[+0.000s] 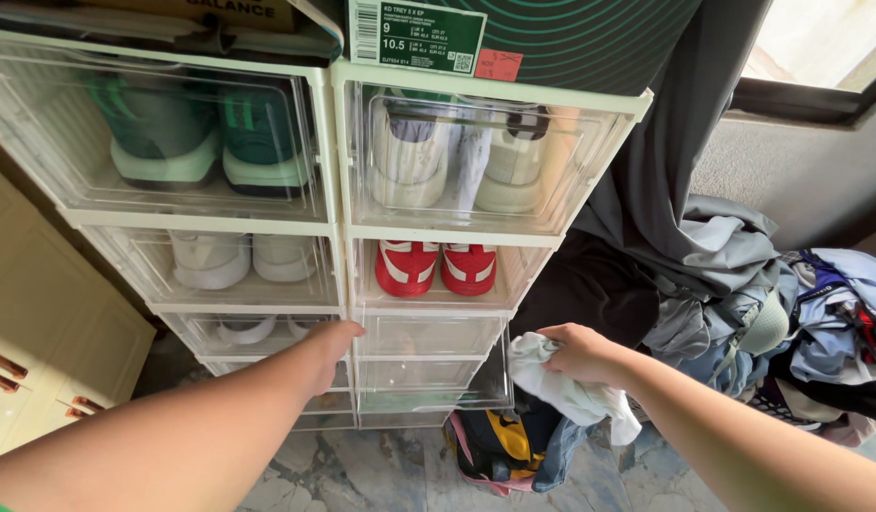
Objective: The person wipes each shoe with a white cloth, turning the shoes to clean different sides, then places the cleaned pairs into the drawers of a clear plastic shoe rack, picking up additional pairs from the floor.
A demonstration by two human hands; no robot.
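White cloth (563, 384) bunched at 4 o'clock, fingers of my right hand (582, 353) closed around it | left hand (332, 343) at centre, fingers loosely open, tips touching the clear shoe box (428, 334) frame | red shoes (436, 266) at 12 | clothes pile (789, 322) at 3

Home: stacked shoe boxes (419, 284), clothes heap (779, 303).

cloth (566, 387): white
top left shoes (206, 133): green
middle right shoes (436, 266): red and white
shoe boxes (338, 152): see-through, white frames
floor bag (500, 446): yellow and black
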